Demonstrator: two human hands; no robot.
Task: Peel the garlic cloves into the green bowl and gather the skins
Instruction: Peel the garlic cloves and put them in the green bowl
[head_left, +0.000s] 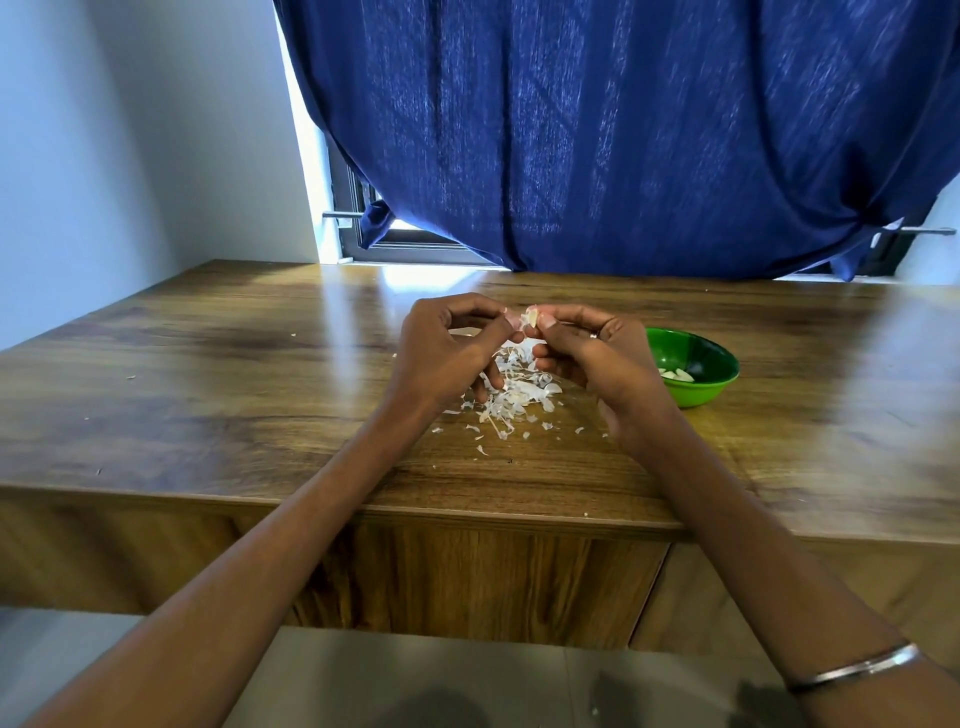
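Nearest the camera lies a grey-brown floor (415, 675), and a thin metal bangle (857, 670) circles the right forearm. Past it stands the wooden front of the bench (208, 415), its glossy brown top catching window light in pale streaks. A loose heap of white skins (511, 397) lies on the top near the front edge, with stray flakes scattered round it. Above the heap the two hands meet: the left hand (447, 348) and the right hand (587, 353) both have their fingers curled and pinch one clove (531, 318) between the fingertips, held clear of the wood. A ring shows on the right hand. Just right of that hand sits the green bowl (711, 358), holding a few peeled cloves. Behind the bench a blue curtain (623, 130) hangs over a window (374, 228), and a pale wall (130, 130) fills the left.
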